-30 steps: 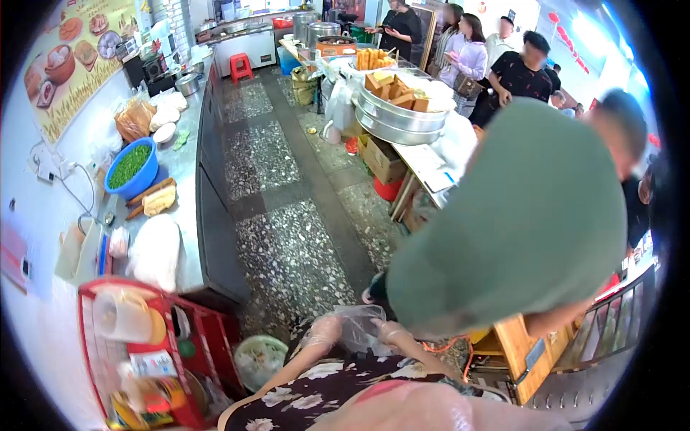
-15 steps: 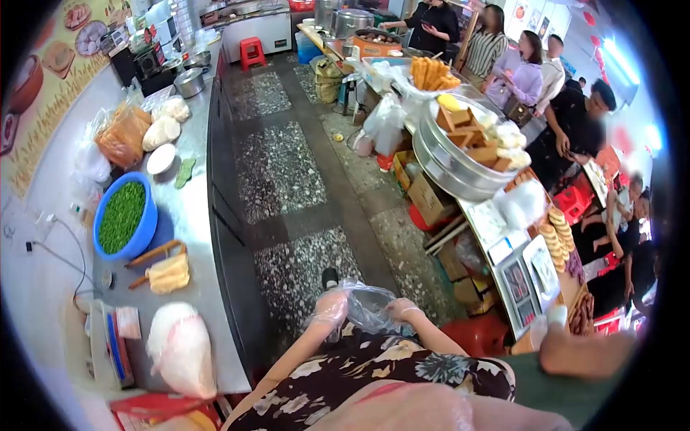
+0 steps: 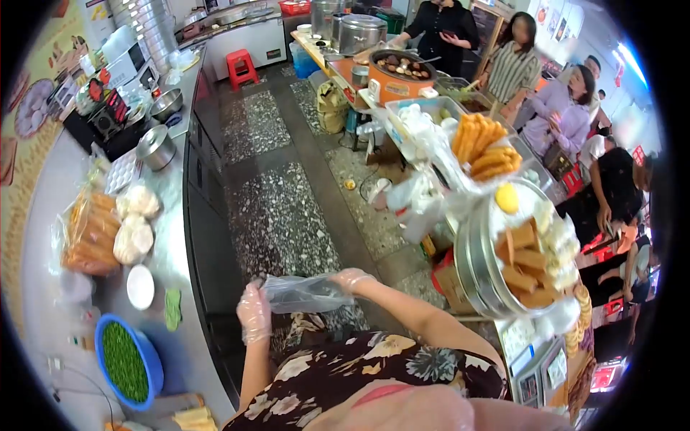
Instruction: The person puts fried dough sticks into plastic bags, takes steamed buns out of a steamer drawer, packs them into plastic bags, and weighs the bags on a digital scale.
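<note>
Head view: plastic bag [image 3: 307,295] between blue basin [image 3: 154,365] and steamer [image 3: 471,262].

Clear bag [image 3: 305,294], opening too blurred to tell; yellow food [image 3: 194,419], wall poster [image 3: 43,154] cut off by edges

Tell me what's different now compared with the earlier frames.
The wearer has moved forward along the aisle, bringing the metal steamer nearer on the right. The left hand and right hand are farther apart. The green-clothed person has left view. Unchanged: both hands hold the clear plastic bag; nothing was let go.
</note>
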